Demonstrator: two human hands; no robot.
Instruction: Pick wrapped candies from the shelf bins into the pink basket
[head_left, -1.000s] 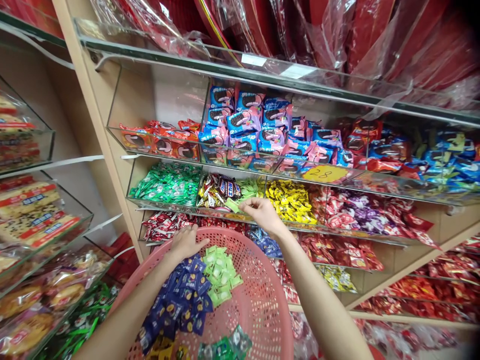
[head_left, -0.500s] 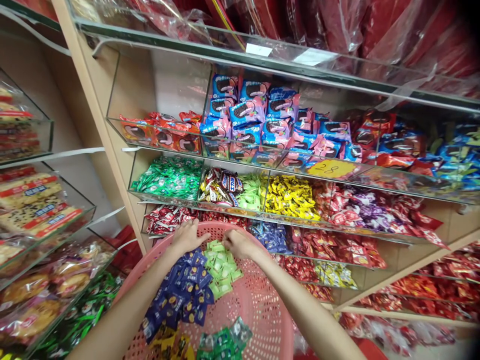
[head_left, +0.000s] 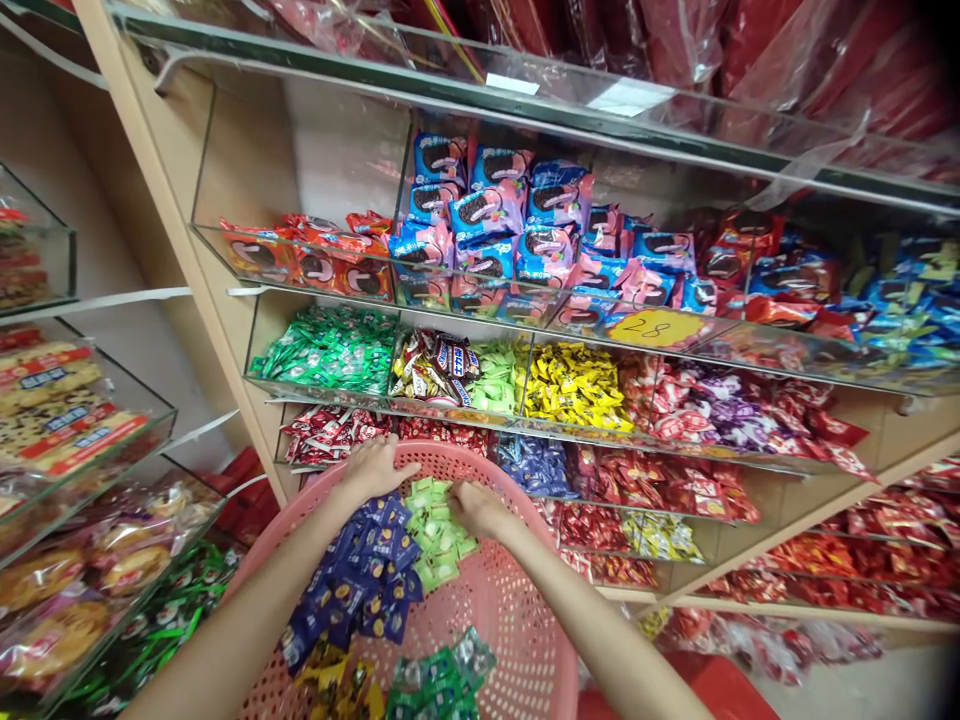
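Note:
A round pink plastic basket (head_left: 551,640) with a perforated wall fills the lower middle of the view. My left hand (head_left: 373,470) is on its far rim, fingers over the edge and thumb stretched inward. Inside the basket, my right hand (head_left: 478,508) has curled fingers beside light green candy packets (head_left: 435,550); what it holds is hidden. Dark blue packets (head_left: 367,570) lie on the left under my left forearm. Nearer me are yellow packets (head_left: 341,685) and dark green packets (head_left: 439,680).
Glass-fronted shelves hold green candies (head_left: 326,350), Snickers-type bars (head_left: 450,365), yellow candies (head_left: 574,385) and blue cookie packs (head_left: 487,210). A yellow price tag (head_left: 656,326) reads 28. Packaged pastries (head_left: 67,400) fill the left shelves. A red object (head_left: 720,685) stands at lower right.
My right hand has moved slightly down, away from the far rim, beside the light green packets. My left hand stays on the rim. The view has shifted a little.

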